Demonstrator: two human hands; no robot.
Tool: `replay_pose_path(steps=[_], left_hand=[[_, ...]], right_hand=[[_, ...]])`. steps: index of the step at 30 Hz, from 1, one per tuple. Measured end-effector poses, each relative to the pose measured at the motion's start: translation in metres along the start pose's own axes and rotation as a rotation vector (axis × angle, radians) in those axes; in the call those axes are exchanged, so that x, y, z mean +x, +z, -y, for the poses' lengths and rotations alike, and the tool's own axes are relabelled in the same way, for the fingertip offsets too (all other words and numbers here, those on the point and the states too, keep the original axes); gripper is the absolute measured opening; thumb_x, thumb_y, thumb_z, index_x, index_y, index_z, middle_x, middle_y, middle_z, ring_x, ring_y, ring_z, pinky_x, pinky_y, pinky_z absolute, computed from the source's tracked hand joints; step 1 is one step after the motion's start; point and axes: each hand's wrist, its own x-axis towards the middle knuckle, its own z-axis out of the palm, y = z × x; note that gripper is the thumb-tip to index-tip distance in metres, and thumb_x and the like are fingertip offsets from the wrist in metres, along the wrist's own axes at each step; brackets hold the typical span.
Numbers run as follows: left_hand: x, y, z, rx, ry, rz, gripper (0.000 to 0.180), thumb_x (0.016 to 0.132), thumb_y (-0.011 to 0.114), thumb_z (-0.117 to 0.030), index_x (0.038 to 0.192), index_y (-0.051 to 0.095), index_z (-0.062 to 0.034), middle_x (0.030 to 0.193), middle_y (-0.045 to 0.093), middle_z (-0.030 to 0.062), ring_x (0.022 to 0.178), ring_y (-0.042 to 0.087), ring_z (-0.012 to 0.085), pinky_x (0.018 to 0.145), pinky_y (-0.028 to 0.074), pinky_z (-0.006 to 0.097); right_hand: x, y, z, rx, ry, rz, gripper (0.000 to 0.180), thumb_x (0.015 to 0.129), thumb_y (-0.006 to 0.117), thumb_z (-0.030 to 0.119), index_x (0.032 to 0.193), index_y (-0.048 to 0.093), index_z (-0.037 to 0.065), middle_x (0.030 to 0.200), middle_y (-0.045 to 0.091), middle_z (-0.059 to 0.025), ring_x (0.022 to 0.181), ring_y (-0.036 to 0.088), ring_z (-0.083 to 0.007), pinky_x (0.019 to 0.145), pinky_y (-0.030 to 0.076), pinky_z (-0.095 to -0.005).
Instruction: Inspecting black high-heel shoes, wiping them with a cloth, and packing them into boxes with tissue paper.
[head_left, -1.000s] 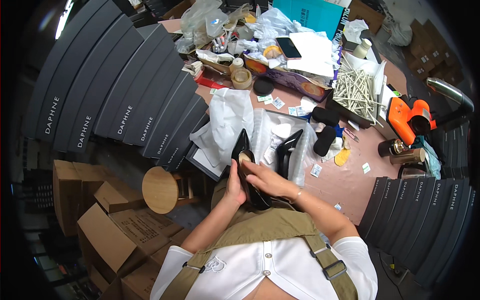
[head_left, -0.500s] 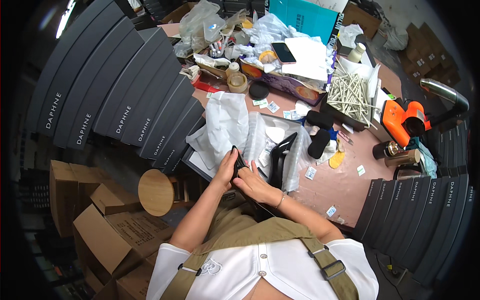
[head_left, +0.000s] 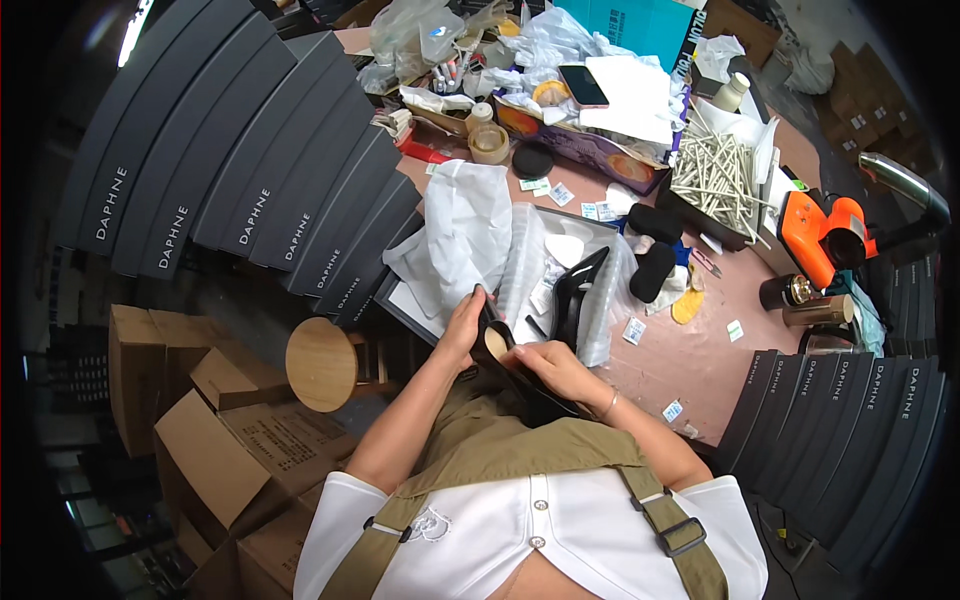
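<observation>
At the far left, brown cardboard boxes (head_left: 190, 420) are stacked on the floor, their lower parts lost in the dark rim of the view. A round wooden stool (head_left: 321, 363) is seen just beside them, below a fanned stack of dark grey shoebox lids (head_left: 250, 190) whose upper ends are cut off by the rim.

The left hand (head_left: 463, 328) is closed around the upper end of a black high-heeled shoe (head_left: 515, 372), which is held at the near edge of the worktop (head_left: 700, 360), over the person's lap. The shoe's tan insole is partly visible; its toe is hidden under the right hand (head_left: 552, 368), which is laid over the shoe with the fingers curled on it. How firmly that hand grips cannot be told.

Just behind the hands, white wrapping paper (head_left: 455, 235) and clear plastic bags (head_left: 525, 270) are spread over an open box, most of which is covered by them. A second black high-heeled shoe (head_left: 577, 295) is propped there, heel up, its front buried in the plastic.

Further right, a tray of pale sticks (head_left: 715, 180), a smartphone (head_left: 582, 86) on a white sheet, an orange power tool (head_left: 825, 235) and two small metal tins (head_left: 805, 300) are crowded on the worktop. More grey lids (head_left: 840, 420) are stacked at the right, partly cut off.
</observation>
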Motion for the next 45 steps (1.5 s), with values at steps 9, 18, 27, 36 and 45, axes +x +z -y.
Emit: replay_pose_path(steps=[9, 18, 27, 36, 45], left_hand=[[0.042, -0.004, 0.026, 0.081, -0.167, 0.071, 0.051, 0.098, 0.041, -0.046, 0.127, 0.047, -0.0043, 0.113, 0.058, 0.0131, 0.097, 0.061, 0.0229, 0.081, 0.052, 0.036], [0.012, 0.007, 0.016, 0.27, -0.107, 0.054, 0.069, 0.094, 0.045, -0.05, 0.136, 0.038, 0.0043, 0.139, 0.04, 0.0222, 0.13, 0.036, 0.0278, 0.105, 0.03, 0.041], [0.009, 0.026, 0.01, 0.178, 0.036, 0.017, 0.051, 0.099, 0.038, -0.045, 0.128, 0.048, -0.0033, 0.12, 0.057, 0.0107, 0.105, 0.057, 0.0187, 0.087, 0.047, 0.03], [0.011, 0.009, 0.001, 0.015, -0.061, 0.121, 0.048, 0.099, 0.036, -0.048, 0.111, 0.052, -0.0048, 0.096, 0.062, 0.0115, 0.087, 0.063, 0.0196, 0.077, 0.053, 0.033], [0.015, 0.029, -0.002, 0.135, 0.085, 0.129, 0.049, 0.097, 0.038, -0.052, 0.107, 0.05, -0.0052, 0.082, 0.06, 0.0096, 0.073, 0.062, 0.0175, 0.067, 0.053, 0.032]], right_hand=[[0.055, 0.021, -0.048, -0.767, -0.046, -0.279, 0.026, 0.089, 0.054, 0.021, 0.081, 0.056, -0.003, 0.151, 0.002, -0.03, 0.14, 0.011, -0.046, 0.103, 0.019, -0.0682], [0.043, 0.032, -0.056, -0.876, 0.02, -0.38, 0.026, 0.085, 0.054, 0.024, 0.079, 0.068, 0.003, 0.115, 0.058, -0.0231, 0.124, 0.043, -0.0435, 0.095, 0.027, -0.0709], [0.034, 0.016, -0.027, -0.738, -0.103, -0.246, 0.027, 0.091, 0.05, 0.02, 0.089, 0.054, -0.006, 0.151, 0.0, -0.0298, 0.141, 0.007, -0.0452, 0.105, 0.019, -0.0655], [0.006, 0.004, -0.002, -0.49, -0.265, 0.145, 0.028, 0.086, 0.05, 0.007, 0.109, 0.054, -0.008, 0.155, 0.001, -0.0216, 0.142, -0.002, -0.0417, 0.112, 0.008, -0.0551], [0.012, -0.007, 0.01, -0.423, -0.048, 0.107, 0.048, 0.099, 0.035, 0.038, 0.12, 0.044, -0.004, 0.118, 0.047, -0.0226, 0.117, 0.042, -0.0373, 0.108, 0.017, -0.0557]])
